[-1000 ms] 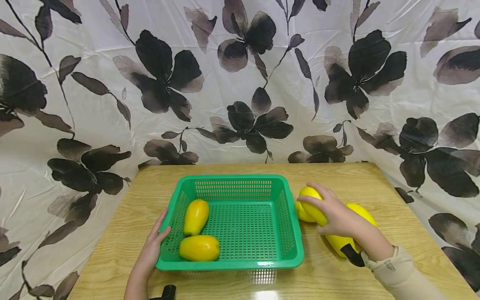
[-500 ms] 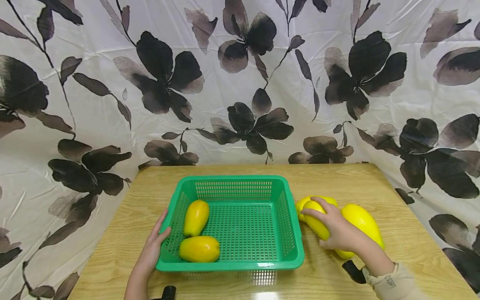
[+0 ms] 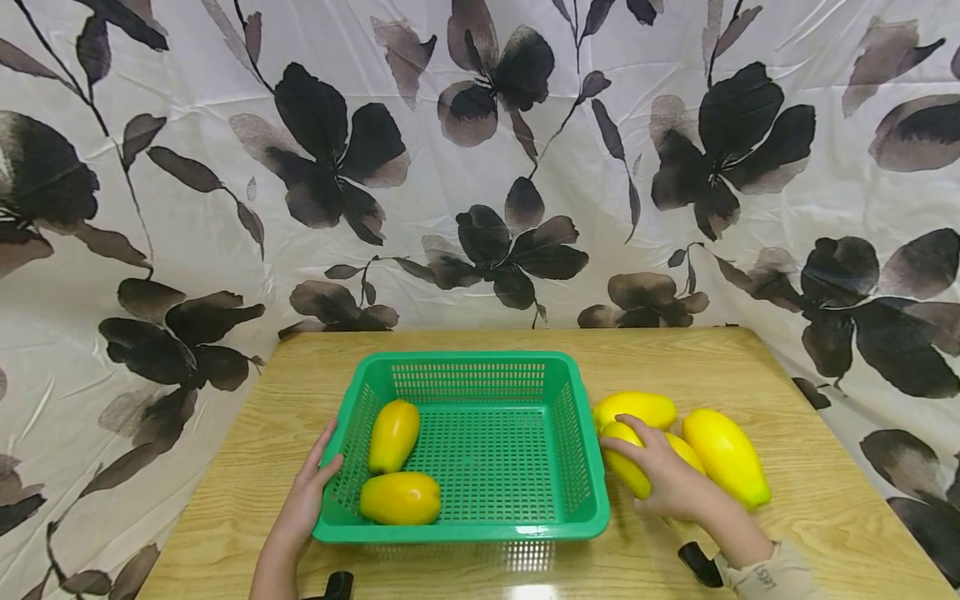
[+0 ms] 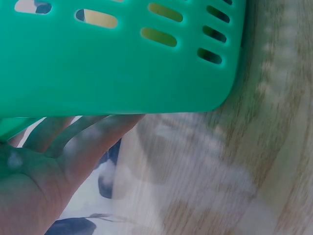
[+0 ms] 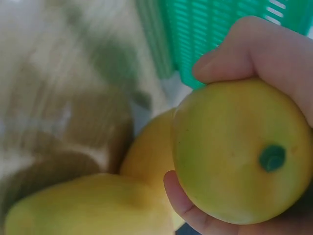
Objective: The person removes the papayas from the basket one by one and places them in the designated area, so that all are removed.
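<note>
My right hand [image 3: 667, 479] grips a yellow papaya [image 3: 628, 467] beside the basket's right wall. In the right wrist view the thumb and fingers wrap the round end of this papaya [image 5: 230, 152], which has a small green stem nub. More yellow papayas lie around it: one behind [image 3: 637, 408], one partly hidden by the hand [image 3: 684, 451], and one to the right [image 3: 726, 457]. My left hand [image 3: 303, 492] rests at the left side of the green basket [image 3: 465, 531], thumb at the rim. In the left wrist view its straight fingers [image 4: 100, 144] reach behind the basket's edge.
Inside the basket, two papayas lie at the left, one lengthwise [image 3: 393, 436] and one crosswise [image 3: 400, 498]. The wooden table [image 3: 675, 350] meets a floral cloth [image 3: 487, 167] behind. A black strap piece [image 3: 701, 565] sits at the right wrist.
My right hand has come lower and toward the front with the papaya, uncovering more of the papayas behind and to the right. The left hand and basket have stayed put.
</note>
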The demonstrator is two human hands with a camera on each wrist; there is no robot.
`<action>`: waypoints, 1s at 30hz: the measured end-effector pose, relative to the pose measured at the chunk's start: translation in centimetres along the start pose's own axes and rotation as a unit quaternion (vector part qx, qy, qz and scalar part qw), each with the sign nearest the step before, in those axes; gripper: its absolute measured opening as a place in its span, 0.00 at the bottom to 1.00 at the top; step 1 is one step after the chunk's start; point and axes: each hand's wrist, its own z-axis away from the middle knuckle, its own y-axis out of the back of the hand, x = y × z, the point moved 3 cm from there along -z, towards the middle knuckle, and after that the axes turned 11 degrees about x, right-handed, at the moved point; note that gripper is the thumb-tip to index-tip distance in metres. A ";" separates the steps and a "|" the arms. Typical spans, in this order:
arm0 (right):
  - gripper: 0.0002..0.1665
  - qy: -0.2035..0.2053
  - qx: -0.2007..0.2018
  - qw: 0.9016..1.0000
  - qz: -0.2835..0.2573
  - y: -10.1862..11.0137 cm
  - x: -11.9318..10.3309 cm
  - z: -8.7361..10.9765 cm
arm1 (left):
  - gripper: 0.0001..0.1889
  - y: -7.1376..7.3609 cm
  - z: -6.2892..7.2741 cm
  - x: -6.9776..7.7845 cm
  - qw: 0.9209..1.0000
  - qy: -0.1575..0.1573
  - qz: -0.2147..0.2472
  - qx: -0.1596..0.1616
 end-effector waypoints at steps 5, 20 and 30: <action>0.48 0.004 -0.003 1.000 0.000 -1.0 0.5 0.4 | 0.31 0.0 0.1 0.0 1.000 -0.001 0.000 0.000; 0.49 0.015 -0.014 1.000 -0.001 -3.3 1.0 1.3 | 0.30 0.0 0.1 0.1 1.000 -0.012 0.008 -0.001; 0.47 0.020 -0.002 1.000 0.013 -4.4 1.9 1.9 | 0.30 0.0 0.2 0.1 1.000 -0.008 0.010 0.000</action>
